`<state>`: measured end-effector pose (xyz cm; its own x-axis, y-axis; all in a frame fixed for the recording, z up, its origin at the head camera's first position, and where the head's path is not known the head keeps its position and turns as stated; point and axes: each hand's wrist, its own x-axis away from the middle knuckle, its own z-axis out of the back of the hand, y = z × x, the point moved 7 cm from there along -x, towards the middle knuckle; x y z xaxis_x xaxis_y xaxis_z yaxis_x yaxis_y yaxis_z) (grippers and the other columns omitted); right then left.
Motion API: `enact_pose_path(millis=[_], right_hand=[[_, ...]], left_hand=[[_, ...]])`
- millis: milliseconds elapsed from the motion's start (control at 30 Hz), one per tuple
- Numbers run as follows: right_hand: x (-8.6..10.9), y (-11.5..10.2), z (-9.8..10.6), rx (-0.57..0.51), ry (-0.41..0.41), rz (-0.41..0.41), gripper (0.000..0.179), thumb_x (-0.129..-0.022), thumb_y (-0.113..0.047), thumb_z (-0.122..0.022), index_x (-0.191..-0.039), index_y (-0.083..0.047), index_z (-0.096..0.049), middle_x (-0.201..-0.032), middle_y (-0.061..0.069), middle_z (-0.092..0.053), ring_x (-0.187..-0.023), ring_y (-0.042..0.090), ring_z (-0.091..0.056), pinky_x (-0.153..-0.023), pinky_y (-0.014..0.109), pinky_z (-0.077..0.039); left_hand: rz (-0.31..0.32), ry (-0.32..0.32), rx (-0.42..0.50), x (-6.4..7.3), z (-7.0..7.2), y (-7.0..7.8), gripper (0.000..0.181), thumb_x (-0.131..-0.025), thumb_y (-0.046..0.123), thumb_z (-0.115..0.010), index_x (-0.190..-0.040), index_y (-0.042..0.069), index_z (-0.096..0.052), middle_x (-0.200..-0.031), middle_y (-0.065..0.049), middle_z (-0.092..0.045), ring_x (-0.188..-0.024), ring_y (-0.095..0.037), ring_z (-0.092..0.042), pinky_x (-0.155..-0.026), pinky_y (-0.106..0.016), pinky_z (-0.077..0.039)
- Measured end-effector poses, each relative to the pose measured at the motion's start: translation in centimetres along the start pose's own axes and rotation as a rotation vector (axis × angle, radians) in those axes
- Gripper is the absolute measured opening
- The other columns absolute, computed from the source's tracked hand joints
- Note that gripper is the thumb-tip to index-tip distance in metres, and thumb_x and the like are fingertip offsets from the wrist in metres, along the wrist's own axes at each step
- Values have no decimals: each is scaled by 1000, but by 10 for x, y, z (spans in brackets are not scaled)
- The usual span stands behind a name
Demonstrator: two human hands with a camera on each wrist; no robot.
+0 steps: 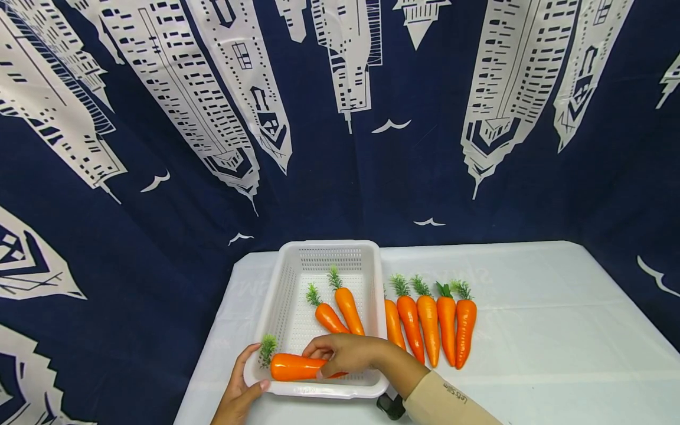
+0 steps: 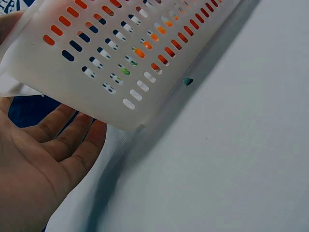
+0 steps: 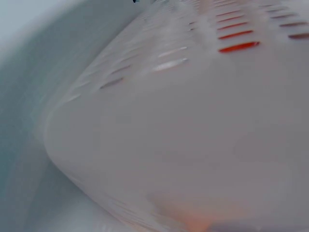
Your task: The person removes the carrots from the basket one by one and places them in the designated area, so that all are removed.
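Note:
A white plastic basket (image 1: 268, 313) with slotted walls stands at the table's left side. My left hand (image 1: 239, 386) holds its near left corner, thumb on the front rim and fingers along the left side. In the left wrist view that hand (image 2: 43, 154) shows beside the slotted wall (image 2: 58, 82). Inside the basket, my right hand (image 1: 347, 354) grips an orange carrot (image 1: 292, 367) lying crosswise near the front wall, its green top (image 1: 268, 345) toward the left corner. Two more carrots, one (image 1: 329, 319) beside another (image 1: 349, 310), lie farther back in the basket. The right wrist view shows mostly the basket's outer wall (image 3: 169, 121).
Right of the basket, several carrots (image 1: 428, 321) lie in a row on the white table (image 1: 531, 330), green tops pointing away. A black object (image 1: 391, 407) sits under the right wrist. Behind the table hangs a dark blue cloth (image 1: 319, 200) with white building prints.

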<state>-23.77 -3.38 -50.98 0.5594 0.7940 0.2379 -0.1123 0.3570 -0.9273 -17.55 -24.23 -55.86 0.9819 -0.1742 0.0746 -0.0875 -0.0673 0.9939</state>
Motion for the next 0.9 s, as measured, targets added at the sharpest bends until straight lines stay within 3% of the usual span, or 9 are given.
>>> enact_pose_path(millis=[167, 367, 633, 700, 900], right_hand=[[1, -2, 1, -3, 8, 15, 38, -86, -7, -73, -119, -25, -69, -112, -11, -67, -105, 3, -58, -95, 23, -46], [2, -5, 1, -25, 7, 31, 39, -86, -6, -73, -120, -24, -69, -113, -10, -68, -106, 3, -59, -95, 23, -46], [2, -7, 2, -59, 11, 66, 38, -88, -9, -73, -122, -24, -68, -114, -8, -68, -103, 7, -61, -91, 21, -47], [2, -7, 3, -67, 16, 67, 38, -88, -10, -73, -122, -25, -67, -115, -8, -68, -102, 8, -61, -89, 22, -47], [3, -6, 7, -74, 61, 60, 38, -89, -13, -73, -122, -29, -67, -114, -12, -68, -107, 7, -59, -92, 24, -47]], left_hand=[[-15, -16, 18, 1, -1, 2, 72, -98, 3, -54, -157, 16, -14, -146, 7, -28, -119, -3, -56, -96, -24, -51], [-18, -22, 28, 1, -1, 3, 74, -97, 2, -56, -156, 16, -14, -152, -10, -7, -119, -1, -54, -94, -22, -51], [52, -2, 58, 2, -1, -1, 76, -96, 7, -59, -153, 27, -13, -159, -19, -1, -117, 3, -55, -94, -22, -51], [64, 11, 60, 2, 0, -2, 75, -95, 7, -59, -151, 29, -14, -159, -19, -4, -116, 3, -55, -93, -22, -51], [28, 20, 31, 1, 1, -1, 72, -97, 5, -57, -154, 23, -17, -148, 6, -27, -120, 0, -54, -96, -22, -50]])
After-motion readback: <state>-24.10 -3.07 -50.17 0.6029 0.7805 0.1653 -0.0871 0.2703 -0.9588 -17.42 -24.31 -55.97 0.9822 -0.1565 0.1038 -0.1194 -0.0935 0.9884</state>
